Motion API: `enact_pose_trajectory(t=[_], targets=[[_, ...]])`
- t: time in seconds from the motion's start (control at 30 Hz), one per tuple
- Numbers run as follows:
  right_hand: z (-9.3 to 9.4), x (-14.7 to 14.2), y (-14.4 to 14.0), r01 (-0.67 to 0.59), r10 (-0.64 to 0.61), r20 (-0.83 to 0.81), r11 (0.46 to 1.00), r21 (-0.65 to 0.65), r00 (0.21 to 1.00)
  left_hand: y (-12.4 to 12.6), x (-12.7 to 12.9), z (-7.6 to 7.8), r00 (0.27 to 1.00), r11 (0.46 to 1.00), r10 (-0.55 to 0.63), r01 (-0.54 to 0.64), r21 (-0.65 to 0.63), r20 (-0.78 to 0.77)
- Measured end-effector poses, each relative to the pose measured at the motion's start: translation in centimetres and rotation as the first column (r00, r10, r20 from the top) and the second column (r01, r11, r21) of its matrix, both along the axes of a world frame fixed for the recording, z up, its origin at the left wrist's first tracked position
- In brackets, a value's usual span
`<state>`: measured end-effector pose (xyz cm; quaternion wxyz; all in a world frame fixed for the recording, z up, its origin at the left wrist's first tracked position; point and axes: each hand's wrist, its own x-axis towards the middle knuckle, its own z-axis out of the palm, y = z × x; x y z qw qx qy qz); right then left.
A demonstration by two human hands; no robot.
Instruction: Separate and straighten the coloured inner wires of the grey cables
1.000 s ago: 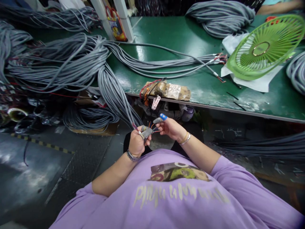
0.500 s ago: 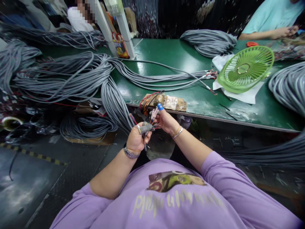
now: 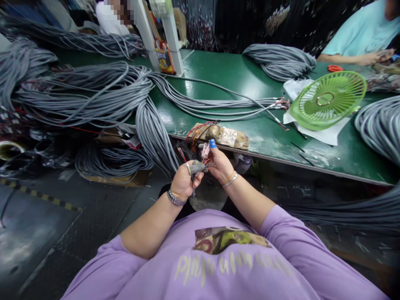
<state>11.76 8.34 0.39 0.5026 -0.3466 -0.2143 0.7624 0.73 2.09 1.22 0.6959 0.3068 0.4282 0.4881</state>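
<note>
My left hand (image 3: 184,180) is closed around the end of a grey cable (image 3: 196,168), its thumb on top wearing a grey covering. Thin coloured wires (image 3: 206,160) fan out of that end toward my right hand (image 3: 221,166). My right hand pinches some of these wires, and a blue cover sits on one raised finger. A small pale pink piece (image 3: 205,151) shows between the hands; its kind I cannot make out. Just beyond my hands, a taped brown block (image 3: 229,136) with red and orange wires lies at the table edge.
Bundles of grey cable (image 3: 93,96) cover the left of the green table (image 3: 212,71), some hanging over its edge. A green fan (image 3: 328,100) stands at right on white paper, near another cable coil (image 3: 281,61). A co-worker in a turquoise shirt (image 3: 359,33) sits at far right.
The view has shifted slightly. My hands have come a little closer together at the wires, and my left hand still grips the cable end.
</note>
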Motion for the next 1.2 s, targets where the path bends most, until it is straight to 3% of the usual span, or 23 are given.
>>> enact_pose_trajectory(t=[0.33,0.7,0.9,1.2], targets=[[-0.1,-0.1,-0.1,-0.005,0.004,-0.036,0.999,-0.036,0.999,0.1,0.0,-0.6,1.0,1.0,0.0,0.0,-0.008,-0.024],[0.2,1.4,-0.8,-0.264,0.259,-0.113,0.964,-0.029,0.959,-2.2,0.3,-0.5,0.992,0.996,0.059,-0.051,0.073,-0.11],[0.0,1.2,-0.7,-0.155,0.155,-0.027,0.988,0.014,0.988,-1.9,0.8,0.3,0.984,0.985,0.158,-0.152,0.077,-0.079],[-0.7,0.8,-0.6,-0.071,0.072,-0.008,0.994,0.08,0.997,-0.9,0.9,0.4,0.989,0.987,0.147,-0.146,0.063,-0.019]])
